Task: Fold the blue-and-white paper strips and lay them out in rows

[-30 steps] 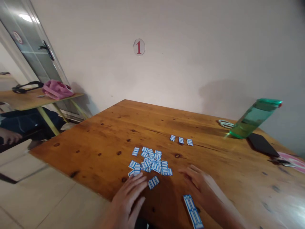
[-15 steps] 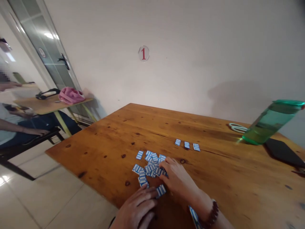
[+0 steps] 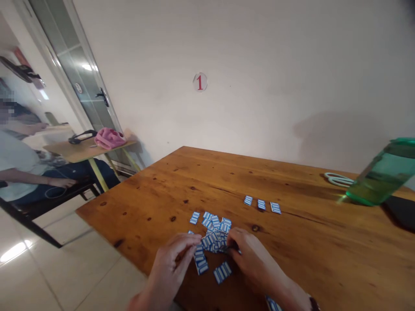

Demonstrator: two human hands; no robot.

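Observation:
Several small blue-and-white striped cards lie in a loose pile [image 3: 212, 237] near the front of the wooden table. My left hand [image 3: 171, 263] is at the pile's left edge, thumb and fingertips pinched together; what they hold, if anything, is hidden. At the right edge my right hand [image 3: 254, 255] has its fingers closed on a card, of which only a dark edge shows. Nearer to me, between the hands, a single card [image 3: 222, 272] lies flat. Three cards sit apart in a row farther back, with a middle card [image 3: 261, 204]. Another card [image 3: 273, 303] shows partly beneath my right forearm.
At the right a green transparent bottle [image 3: 384, 172] leans at a slant in view, beside a white coiled cable [image 3: 339, 179] and a dark flat object [image 3: 400, 211]. A seated person [image 3: 22, 168] is at the left, near a small table with a pink cloth item [image 3: 109, 138].
My left hand has lifted from the table and its fingers have come together by the pile's left side. My right hand stays at the right edge. The view has shifted slightly.

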